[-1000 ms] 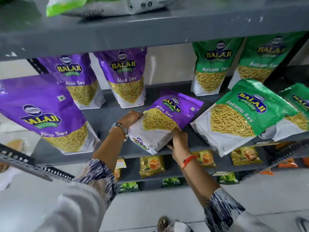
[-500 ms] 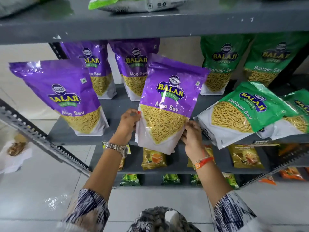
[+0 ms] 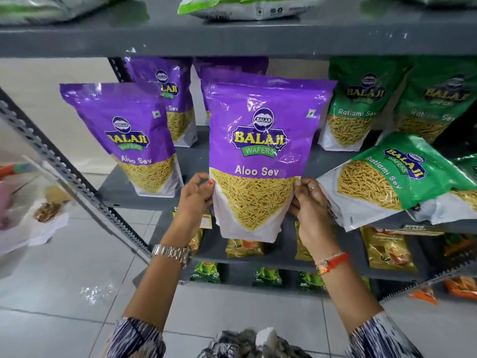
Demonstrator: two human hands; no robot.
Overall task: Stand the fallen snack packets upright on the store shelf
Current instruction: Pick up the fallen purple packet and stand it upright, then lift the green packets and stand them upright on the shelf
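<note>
A purple Aloo Sev packet (image 3: 260, 151) stands upright in the middle of the grey shelf (image 3: 121, 187), held by both sides of its lower part. My left hand (image 3: 195, 197) pinches its left edge and my right hand (image 3: 309, 200) grips its right edge. To the right a green Ratlami Sev packet (image 3: 387, 177) lies tilted on its back over the shelf's front edge, and part of another green packet (image 3: 462, 200) lies beside it. A purple packet (image 3: 124, 135) stands upright at the left.
More purple packets (image 3: 165, 99) and green packets (image 3: 361, 104) stand upright at the back of the shelf. The shelf above (image 3: 232, 37) hangs low over them with a packet (image 3: 247, 6) lying on it. Lower shelves hold small yellow and green packets. A slotted metal upright (image 3: 64, 166) slants at left.
The purple packet was lying flat a second ago; both hands have tipped it up until it stands upright and faces me. The view has also shifted closer and to the right.
</note>
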